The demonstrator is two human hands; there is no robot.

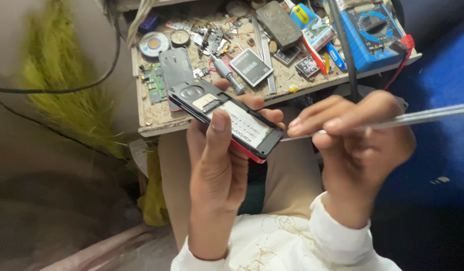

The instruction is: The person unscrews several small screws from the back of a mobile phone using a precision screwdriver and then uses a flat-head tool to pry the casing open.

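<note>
Your left hand [219, 165] is wrapped around a small phone [227, 118] with its back cover off, thumb pressed flat on the white-labelled battery [244, 125] and fingers curled under the red edge; the phone sits tilted in the air just above your lap, in front of the cluttered workbench [157, 118]. Your right hand [365, 135] is pinched closed on a pair of slim metal tweezers [392, 120], whose tip reaches the phone's lower end beside the battery; whether the tip actually touches the casing I cannot tell. The phone looks light and rigid, yet with the back open its contacts and thin plastic rim are likely fragile; so grip it by the long side edges, as you do now, and keep pressure off the exposed top section. The tweezers look smooth and springy, so they could skid on the glossy label. On the bench lie a spare battery [251, 66], a screwdriver [228, 74], a green circuit board [154, 83] and a blue multimeter [375, 32].
</note>
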